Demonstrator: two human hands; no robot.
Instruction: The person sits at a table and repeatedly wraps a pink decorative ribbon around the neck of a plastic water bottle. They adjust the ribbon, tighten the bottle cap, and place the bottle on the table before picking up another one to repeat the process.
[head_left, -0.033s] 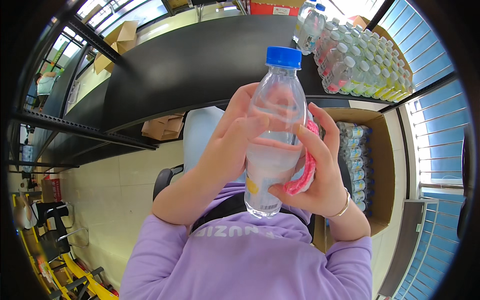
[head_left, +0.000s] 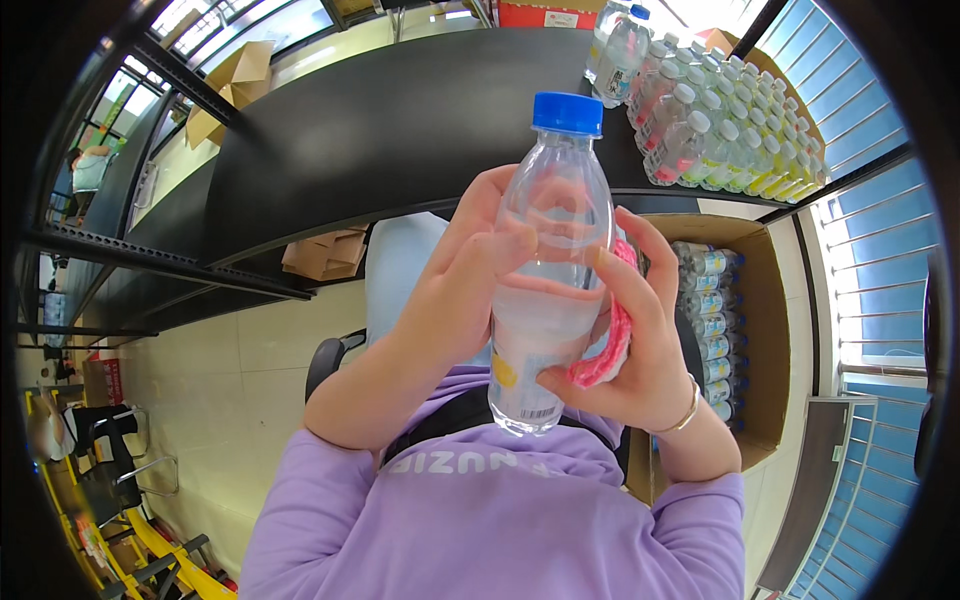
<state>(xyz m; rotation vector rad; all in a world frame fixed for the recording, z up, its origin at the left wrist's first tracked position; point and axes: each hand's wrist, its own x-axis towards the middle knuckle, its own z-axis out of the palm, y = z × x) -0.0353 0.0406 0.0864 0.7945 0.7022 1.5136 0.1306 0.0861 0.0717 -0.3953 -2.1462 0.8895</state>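
Observation:
A clear plastic bottle (head_left: 535,335) with a blue cap (head_left: 568,113) stands nearly upright in front of my chest, its base tilted slightly toward me. My left hand (head_left: 462,265) is wrapped round its upper body from the left, and the fingers behind show through the plastic. On the other side my right hand (head_left: 640,345) is closed on a pink-and-white knitted cloth (head_left: 606,362). Its thumb touches the lower part of the bottle near a barcode, and one fingertip reaches the upper side. Part of the cloth is hidden behind the fingers and the bottle.
A black table (head_left: 400,125) spans the front. At its right end stand many white-capped bottles (head_left: 735,135) in rows, beside blue-capped bottles (head_left: 622,60). Below on the right, a cardboard box (head_left: 765,350) holds lying bottles. A chair armrest (head_left: 325,362) is at my left.

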